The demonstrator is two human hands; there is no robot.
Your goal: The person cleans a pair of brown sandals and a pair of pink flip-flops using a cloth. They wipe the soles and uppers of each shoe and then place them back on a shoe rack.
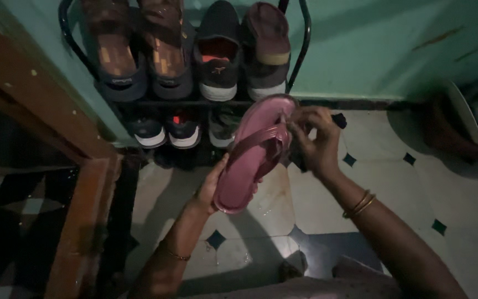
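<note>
One pink sandal (254,158) is in hand; we find no partner to it in view. Our left hand (212,188) cups it from below near the heel, fingers curled round the sole edge and holding its weight. Our right hand (312,141) is at the strap and toe post, fingers bunched closed on a dark cloth (338,120), a corner of which sticks out past the knuckles, and pressed against the strap. The sandal sits tilted, toe up and away from us, held clear of the floor (394,182) just in front of the rack (300,50).

We judge the work to be wiping the sandal, and it looks part way through. The footbed faces us and appears even in colour, but the light is too dim to tell cleaned from uncleaned areas. The cloth is on the strap now; the underside is hidden, so we cannot tell its condition.

Rack status: the top shelf carries four items, two brown sandals (139,50) and two dark shoes (242,52), packed side by side. The lower shelf holds three sneakers (183,128), with room to their right behind the sandal. We judge that wiping the remaining surfaces and shelving are still outstanding. Wet spots show on the tiles below our hands
</note>
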